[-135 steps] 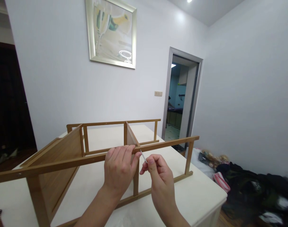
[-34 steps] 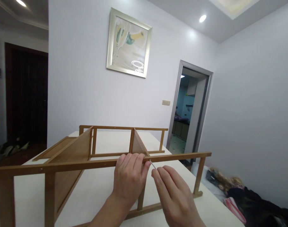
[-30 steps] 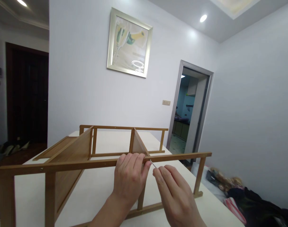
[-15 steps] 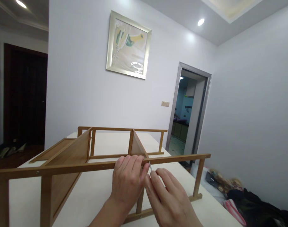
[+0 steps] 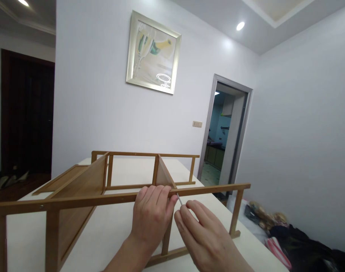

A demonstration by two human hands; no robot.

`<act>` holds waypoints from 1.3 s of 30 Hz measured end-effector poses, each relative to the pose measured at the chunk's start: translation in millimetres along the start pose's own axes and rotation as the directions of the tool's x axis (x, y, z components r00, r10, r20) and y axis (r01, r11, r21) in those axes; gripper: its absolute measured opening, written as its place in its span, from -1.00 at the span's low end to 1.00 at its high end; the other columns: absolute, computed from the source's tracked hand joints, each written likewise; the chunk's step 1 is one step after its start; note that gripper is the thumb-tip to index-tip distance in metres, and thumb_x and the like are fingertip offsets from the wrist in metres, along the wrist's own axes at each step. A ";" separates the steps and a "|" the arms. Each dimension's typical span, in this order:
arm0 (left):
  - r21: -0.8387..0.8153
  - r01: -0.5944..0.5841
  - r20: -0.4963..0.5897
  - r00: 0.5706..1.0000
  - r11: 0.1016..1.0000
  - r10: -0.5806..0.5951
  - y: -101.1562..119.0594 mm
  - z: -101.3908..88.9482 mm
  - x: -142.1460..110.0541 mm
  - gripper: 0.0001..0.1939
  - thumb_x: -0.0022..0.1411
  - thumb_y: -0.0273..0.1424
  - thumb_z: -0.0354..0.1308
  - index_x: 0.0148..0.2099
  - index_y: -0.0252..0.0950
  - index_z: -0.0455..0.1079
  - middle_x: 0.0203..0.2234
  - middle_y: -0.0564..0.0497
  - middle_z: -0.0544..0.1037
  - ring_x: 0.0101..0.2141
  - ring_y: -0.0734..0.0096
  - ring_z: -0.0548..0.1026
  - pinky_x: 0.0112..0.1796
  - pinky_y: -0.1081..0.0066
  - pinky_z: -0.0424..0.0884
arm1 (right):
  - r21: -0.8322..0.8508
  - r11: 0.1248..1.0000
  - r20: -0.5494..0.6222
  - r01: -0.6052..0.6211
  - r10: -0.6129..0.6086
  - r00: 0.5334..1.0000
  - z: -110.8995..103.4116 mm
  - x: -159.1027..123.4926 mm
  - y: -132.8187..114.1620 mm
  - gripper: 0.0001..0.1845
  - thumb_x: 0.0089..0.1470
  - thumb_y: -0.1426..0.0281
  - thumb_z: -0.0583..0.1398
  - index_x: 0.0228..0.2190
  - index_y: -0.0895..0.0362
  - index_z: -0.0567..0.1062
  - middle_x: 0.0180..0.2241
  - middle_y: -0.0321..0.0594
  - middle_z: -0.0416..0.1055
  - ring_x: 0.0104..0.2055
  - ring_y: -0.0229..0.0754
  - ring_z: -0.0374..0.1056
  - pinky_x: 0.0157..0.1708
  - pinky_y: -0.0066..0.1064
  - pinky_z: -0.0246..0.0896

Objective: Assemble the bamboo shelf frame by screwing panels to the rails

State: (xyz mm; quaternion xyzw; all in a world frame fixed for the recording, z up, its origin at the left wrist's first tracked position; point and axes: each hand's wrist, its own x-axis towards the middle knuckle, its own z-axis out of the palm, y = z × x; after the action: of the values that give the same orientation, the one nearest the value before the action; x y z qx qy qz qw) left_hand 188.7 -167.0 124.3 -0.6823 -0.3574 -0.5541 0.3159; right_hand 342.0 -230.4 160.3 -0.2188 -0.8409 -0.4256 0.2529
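Note:
A brown wooden shelf frame lies on its side, its near rail running across in front of me. My left hand wraps its fingers over this rail beside the joint with a small shelf panel. Close by on the right, my right hand pinches a thin metal shaft, like that of a screwdriver or hex key. The shaft's tip meets the rail's near face at that joint. Its other end is hidden in my fingers.
The frame rests on a white table. A larger wooden panel crosses it at the left. Dark clothes and other soft items lie in a heap right of the table. A doorway opens behind.
The view has shifted slightly. The metal shaft leans a little more, with my right hand turned slightly around it. My left hand keeps its hold on the rail.

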 end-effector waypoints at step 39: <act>0.012 0.000 0.020 1.000 1.000 0.000 -0.9 -0.5 -0.2 -0.91 0.27 -0.42 0.17 -0.17 -0.30 0.39 -0.38 -0.02 0.59 -0.32 0.24 0.52 -0.18 0.22 0.28 | 0.889 -0.090 0.299 -0.448 0.856 0.422 31.0 -11.0 -9.4 -0.83 0.11 0.26 0.28 -0.30 0.10 0.56 -0.40 -0.19 0.54 -0.38 -0.14 0.51 -0.33 -0.34 0.44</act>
State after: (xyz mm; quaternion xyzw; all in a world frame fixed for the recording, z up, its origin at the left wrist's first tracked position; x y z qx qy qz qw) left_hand 187.7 -167.0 124.2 -0.6858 -0.3640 -0.5451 0.3163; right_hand 337.7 -211.6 132.0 -0.3480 -0.6167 0.2644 0.6547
